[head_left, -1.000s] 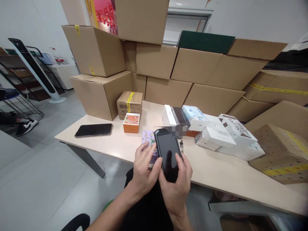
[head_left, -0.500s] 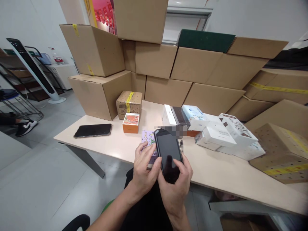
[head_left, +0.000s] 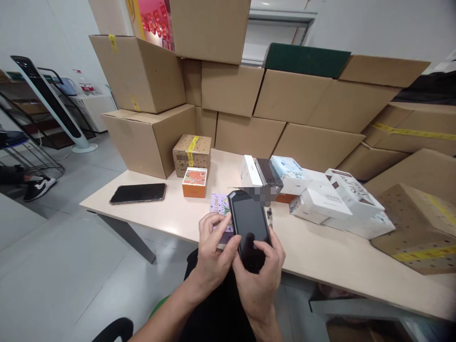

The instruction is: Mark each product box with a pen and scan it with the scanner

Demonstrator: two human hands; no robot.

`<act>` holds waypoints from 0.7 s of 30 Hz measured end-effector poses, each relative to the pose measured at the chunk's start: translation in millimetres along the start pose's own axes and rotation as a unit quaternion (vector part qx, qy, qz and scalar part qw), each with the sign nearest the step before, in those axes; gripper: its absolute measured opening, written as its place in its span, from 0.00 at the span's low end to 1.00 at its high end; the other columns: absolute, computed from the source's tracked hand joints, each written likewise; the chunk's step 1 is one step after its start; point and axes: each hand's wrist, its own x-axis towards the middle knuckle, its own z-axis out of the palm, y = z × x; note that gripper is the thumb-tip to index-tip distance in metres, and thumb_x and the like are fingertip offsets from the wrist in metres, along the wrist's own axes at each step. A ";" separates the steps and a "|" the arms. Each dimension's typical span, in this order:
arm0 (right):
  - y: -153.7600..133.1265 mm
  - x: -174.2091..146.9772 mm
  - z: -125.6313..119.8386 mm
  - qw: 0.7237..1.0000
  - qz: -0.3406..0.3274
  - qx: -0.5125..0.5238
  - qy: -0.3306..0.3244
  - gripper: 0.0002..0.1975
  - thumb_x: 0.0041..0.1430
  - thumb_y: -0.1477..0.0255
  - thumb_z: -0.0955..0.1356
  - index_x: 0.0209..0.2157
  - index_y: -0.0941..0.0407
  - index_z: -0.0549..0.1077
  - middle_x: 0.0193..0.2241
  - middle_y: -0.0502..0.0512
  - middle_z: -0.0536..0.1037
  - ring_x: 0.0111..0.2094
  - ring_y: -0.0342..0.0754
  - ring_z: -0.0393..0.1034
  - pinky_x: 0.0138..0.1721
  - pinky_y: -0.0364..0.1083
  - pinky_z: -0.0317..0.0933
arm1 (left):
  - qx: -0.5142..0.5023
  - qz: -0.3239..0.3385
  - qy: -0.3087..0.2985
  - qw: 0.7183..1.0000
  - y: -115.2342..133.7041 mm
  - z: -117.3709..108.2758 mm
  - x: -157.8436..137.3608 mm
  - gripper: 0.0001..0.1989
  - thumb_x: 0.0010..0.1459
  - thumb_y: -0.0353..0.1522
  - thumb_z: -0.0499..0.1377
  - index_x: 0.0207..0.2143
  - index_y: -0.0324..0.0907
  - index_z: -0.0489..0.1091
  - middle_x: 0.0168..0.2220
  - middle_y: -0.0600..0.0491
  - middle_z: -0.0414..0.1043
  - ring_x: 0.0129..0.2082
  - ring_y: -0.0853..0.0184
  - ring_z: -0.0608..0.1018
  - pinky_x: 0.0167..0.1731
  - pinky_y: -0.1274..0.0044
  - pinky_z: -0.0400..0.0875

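A thick black handheld touchscreen device (head_left: 250,218) is held at the table's front edge, its screen dark and reflecting. My right hand (head_left: 261,280) grips its lower end and right side, with one fingertip bent over the lower screen. At the device's left edge, my left hand (head_left: 215,247) steadies it with thumb and fingers. Behind my left fingers lies a purple printed box (head_left: 218,203), partly covered. A small dark object with a clear end (head_left: 270,216) rests on the table just right of the device. Part of the scene above the device is pixelated.
On the table's left lie a black smartphone (head_left: 138,193) and an orange box (head_left: 194,183), with a taped carton (head_left: 192,154) behind. White boxes (head_left: 320,202) and a brown box (head_left: 267,173) stand to the right. Large cardboard boxes (head_left: 245,133) wall off the back.
My right fingertip has shifted slightly left and down over the screen. The hands and device otherwise stay nearly in place.
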 end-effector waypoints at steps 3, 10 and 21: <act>0.1 0.7 0.2 1.000 -0.004 -0.003 -0.001 0.20 0.53 0.68 0.75 0.44 0.56 0.66 0.57 0.70 0.67 0.57 0.60 0.64 0.52 0.62 0.63 | -0.003 -0.006 0.000 1.000 0.5 -0.3 0.5 0.24 0.63 0.31 0.59 0.61 0.48 0.64 0.46 0.47 0.67 0.50 0.60 0.70 0.51 0.63 0.71; -0.8 2.6 0.5 1.000 -0.001 0.009 0.000 0.21 0.53 0.67 0.74 0.46 0.57 0.66 0.57 0.71 0.67 0.57 0.61 0.64 0.50 0.64 0.64 | -0.004 -0.017 0.004 1.000 1.6 -0.2 0.0 0.24 0.63 0.31 0.58 0.61 0.49 0.63 0.47 0.47 0.66 0.50 0.61 0.70 0.51 0.64 0.71; -0.5 6.8 -1.9 1.000 -0.017 0.009 0.009 0.24 0.52 0.69 0.75 0.47 0.57 0.66 0.57 0.71 0.67 0.58 0.62 0.65 0.52 0.66 0.63 | -0.005 -0.027 -0.014 1.000 1.7 -0.4 -1.2 0.25 0.64 0.31 0.58 0.62 0.49 0.62 0.48 0.46 0.64 0.52 0.60 0.69 0.53 0.63 0.70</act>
